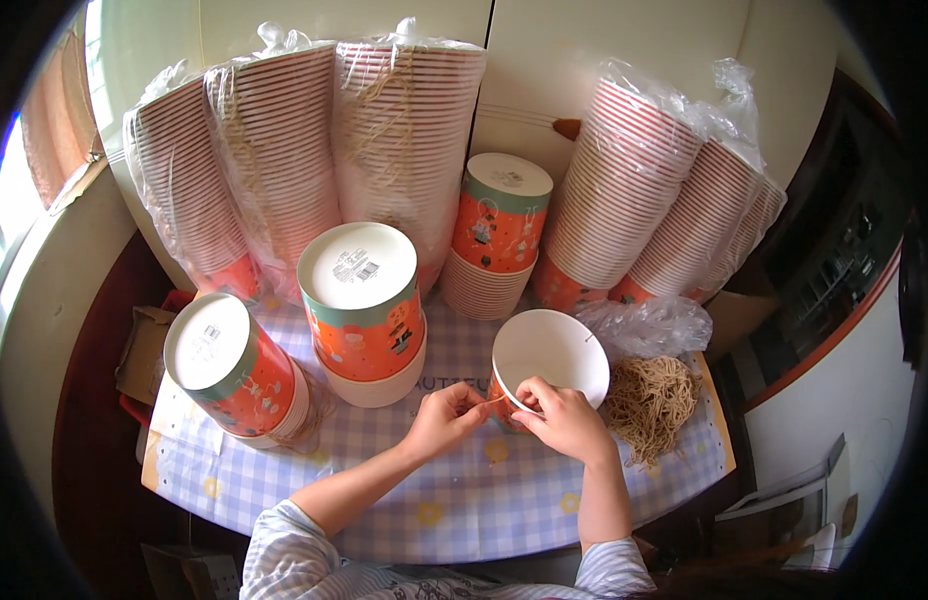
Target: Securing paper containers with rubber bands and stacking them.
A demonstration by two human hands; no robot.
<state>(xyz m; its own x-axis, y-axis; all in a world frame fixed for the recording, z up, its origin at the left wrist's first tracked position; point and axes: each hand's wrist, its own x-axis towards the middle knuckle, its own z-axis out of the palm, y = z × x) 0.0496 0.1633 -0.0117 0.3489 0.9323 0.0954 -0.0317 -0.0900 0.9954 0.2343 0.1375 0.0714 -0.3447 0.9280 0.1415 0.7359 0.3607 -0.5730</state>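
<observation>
An open paper bucket (550, 347), white inside with a printed orange outside, stands in front of me. A thin tan cord (497, 400) stretches at its near left side between my hands. My left hand (446, 422) is closed in a pinch on the cord, left of the bucket. My right hand (566, 424) is closed at the bucket's near rim, its fingers on the cord by the wall; the fingertips are partly hidden. Inside the bucket, a short dark cord end (588, 338) shows at the far right wall. A tangled pile of tan cords (653, 405) lies right of the bucket.
Upside-down printed buckets (360, 275) stand in stacks at left (219, 350) and centre back (503, 215). Tall plastic-wrapped bucket stacks (399, 140) line the wall, more (624, 170) at back right. Crumpled clear plastic (649, 325) lies behind the cords. A checked cloth (464, 505) covers the table.
</observation>
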